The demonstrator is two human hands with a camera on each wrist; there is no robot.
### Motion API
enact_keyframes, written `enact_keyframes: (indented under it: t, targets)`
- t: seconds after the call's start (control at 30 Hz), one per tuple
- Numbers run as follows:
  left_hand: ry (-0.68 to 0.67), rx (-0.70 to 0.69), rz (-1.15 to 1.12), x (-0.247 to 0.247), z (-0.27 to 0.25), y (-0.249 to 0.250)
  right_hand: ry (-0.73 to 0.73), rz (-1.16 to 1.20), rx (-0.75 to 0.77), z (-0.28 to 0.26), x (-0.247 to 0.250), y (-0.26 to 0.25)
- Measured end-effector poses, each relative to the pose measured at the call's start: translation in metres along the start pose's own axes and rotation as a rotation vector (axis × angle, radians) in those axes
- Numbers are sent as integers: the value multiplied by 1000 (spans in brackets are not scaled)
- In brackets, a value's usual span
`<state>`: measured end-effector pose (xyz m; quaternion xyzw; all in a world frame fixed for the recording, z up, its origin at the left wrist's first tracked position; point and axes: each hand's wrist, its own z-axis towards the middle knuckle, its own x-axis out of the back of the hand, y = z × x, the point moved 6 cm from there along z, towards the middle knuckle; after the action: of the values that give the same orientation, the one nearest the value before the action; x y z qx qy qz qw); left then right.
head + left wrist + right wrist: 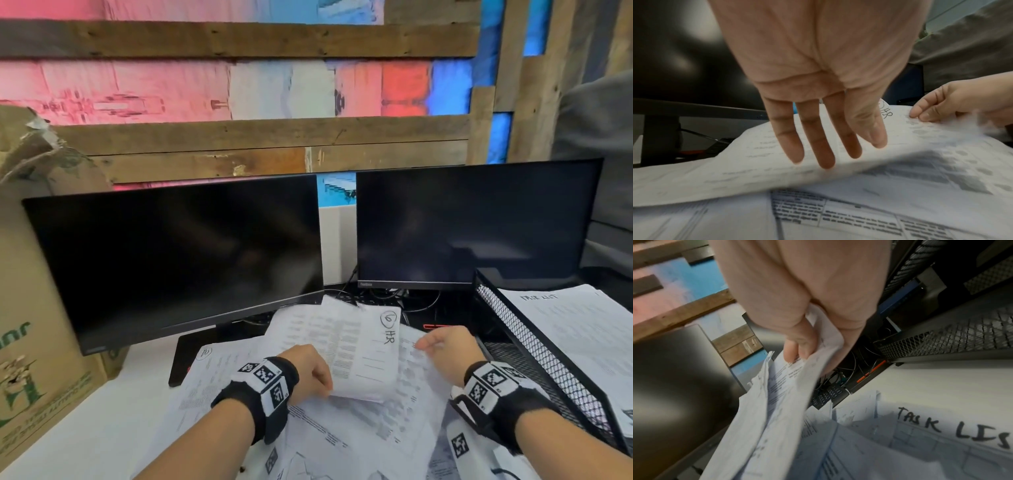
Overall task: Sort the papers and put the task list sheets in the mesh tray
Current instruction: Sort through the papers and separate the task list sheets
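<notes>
A loose pile of printed papers [342, 428] covers the desk in front of me. My right hand [423, 344] pinches the far edge of a few lifted sheets [777, 402] between thumb and fingers. My left hand [318, 377] lies with straight fingers [828, 146] against the raised sheets, beside a page marked "HR" [387, 337]. The black mesh tray [534, 346] stands at the right with a "Task List" sheet [565, 329] inside. In the right wrist view, another sheet headed "TASK LIS" [953, 426] lies exposed under the lifted papers.
Two dark monitors [178, 260] [472, 226] stand just behind the pile, and the left one's stand base [185, 356] reaches under the papers. A cardboard box [34, 342] fills the left edge. A keyboard [828, 395] and cables sit below the right monitor.
</notes>
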<state>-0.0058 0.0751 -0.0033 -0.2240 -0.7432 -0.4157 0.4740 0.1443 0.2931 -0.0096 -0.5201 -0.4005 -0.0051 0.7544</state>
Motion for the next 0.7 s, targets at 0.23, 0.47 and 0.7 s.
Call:
enact_keyframes:
  t: [0.23,0.47,0.7]
  targets:
    - [9,56,158,0,11,-3,-6,172,-43,-2,11,8]
    - [259,-14,265,25,27,19,-21,278,24,-5,27,2]
    - [275,-16,449,32,40,35,-7,302,69,-8,36,1]
